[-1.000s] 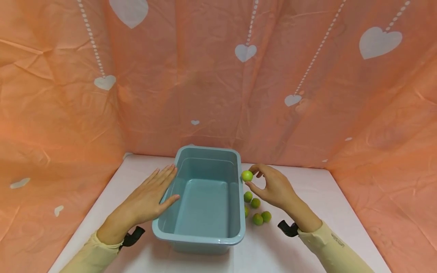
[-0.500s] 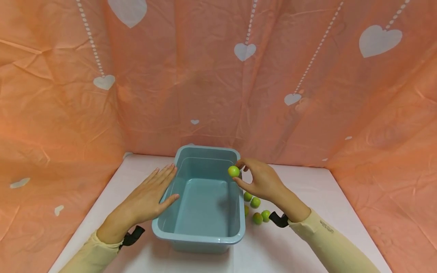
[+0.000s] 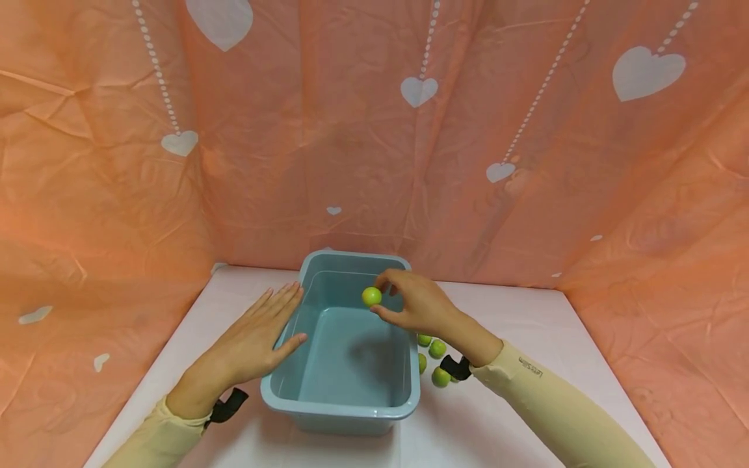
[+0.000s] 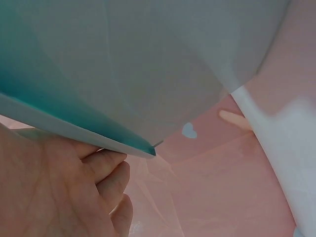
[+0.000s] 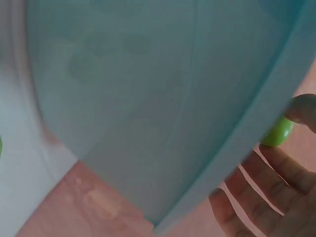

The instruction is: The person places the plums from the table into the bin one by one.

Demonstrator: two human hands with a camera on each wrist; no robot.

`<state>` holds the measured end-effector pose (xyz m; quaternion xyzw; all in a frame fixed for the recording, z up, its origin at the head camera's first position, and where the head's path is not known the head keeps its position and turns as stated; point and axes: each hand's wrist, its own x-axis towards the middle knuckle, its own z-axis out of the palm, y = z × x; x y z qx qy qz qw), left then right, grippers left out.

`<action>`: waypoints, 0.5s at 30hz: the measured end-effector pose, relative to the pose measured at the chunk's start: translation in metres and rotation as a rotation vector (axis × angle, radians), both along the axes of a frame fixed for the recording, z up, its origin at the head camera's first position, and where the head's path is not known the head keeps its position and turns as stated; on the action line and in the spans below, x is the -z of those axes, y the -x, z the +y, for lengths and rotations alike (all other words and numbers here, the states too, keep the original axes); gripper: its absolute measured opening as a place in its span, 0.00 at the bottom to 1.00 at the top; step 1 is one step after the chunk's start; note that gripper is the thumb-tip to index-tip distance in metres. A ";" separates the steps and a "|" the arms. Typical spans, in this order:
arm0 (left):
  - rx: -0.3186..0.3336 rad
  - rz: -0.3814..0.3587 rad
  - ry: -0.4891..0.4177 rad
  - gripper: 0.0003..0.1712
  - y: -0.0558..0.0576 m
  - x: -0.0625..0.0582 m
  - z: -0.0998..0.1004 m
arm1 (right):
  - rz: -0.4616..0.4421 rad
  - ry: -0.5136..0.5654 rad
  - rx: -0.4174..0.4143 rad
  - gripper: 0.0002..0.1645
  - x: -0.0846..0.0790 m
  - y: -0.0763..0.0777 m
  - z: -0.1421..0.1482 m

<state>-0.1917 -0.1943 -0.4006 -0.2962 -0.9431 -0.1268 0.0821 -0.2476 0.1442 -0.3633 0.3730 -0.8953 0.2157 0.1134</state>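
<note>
Over the inside of a grey-blue plastic tub [image 3: 342, 411], my right hand [image 3: 418, 304] pinches a small green lime [image 3: 371, 297] between thumb and fingertips. In the right wrist view the tub's rim partly hides that lime [image 5: 279, 132]. My left hand [image 3: 251, 341] lies flat with straight fingers at the tub's left rim, and the left wrist view has its palm and fingers [image 4: 111, 170] along the rim's underside. Several more green limes [image 3: 437, 349] rest on the table just right of the tub, partly hidden by the right wrist and the rim.
A white-covered table [image 3: 497, 403] carries the tub. Orange-pink curtains [image 3: 363, 162] with white hearts hang behind and on both sides. Black wrist mounts [image 3: 227, 405] sit at each wrist, under pale yellow sleeves [image 3: 556, 396].
My right hand has moved left with the lime, from beside the tub's right rim to above its inside. The left hand and the tub have stayed in place.
</note>
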 end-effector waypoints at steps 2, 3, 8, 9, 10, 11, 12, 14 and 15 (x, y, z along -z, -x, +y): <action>0.000 0.001 -0.002 0.47 0.000 0.000 0.000 | -0.044 0.005 -0.008 0.22 0.002 0.001 -0.006; -0.001 -0.001 -0.003 0.47 0.000 0.000 0.000 | -0.065 0.006 -0.009 0.22 0.003 0.002 -0.008; -0.004 0.001 -0.004 0.47 0.000 0.000 0.000 | -0.158 0.041 -0.036 0.21 0.009 0.008 -0.020; -0.004 0.002 -0.003 0.47 0.000 0.000 0.000 | -0.176 0.051 -0.045 0.21 0.009 0.009 -0.022; -0.005 0.005 -0.003 0.47 0.000 0.000 0.000 | -0.197 0.063 -0.055 0.20 0.010 0.010 -0.024; -0.005 0.006 -0.002 0.47 0.000 0.000 0.000 | -0.219 0.074 -0.066 0.19 0.011 0.011 -0.027; -0.005 0.007 -0.002 0.47 0.000 0.000 0.000 | -0.239 0.081 -0.074 0.19 0.011 0.012 -0.029; -0.005 0.008 -0.001 0.47 0.000 0.000 0.000 | -0.275 0.083 -0.082 0.18 0.011 0.013 -0.032; -0.006 0.007 -0.002 0.47 0.000 0.000 0.000 | -0.291 0.079 -0.085 0.18 0.011 0.013 -0.034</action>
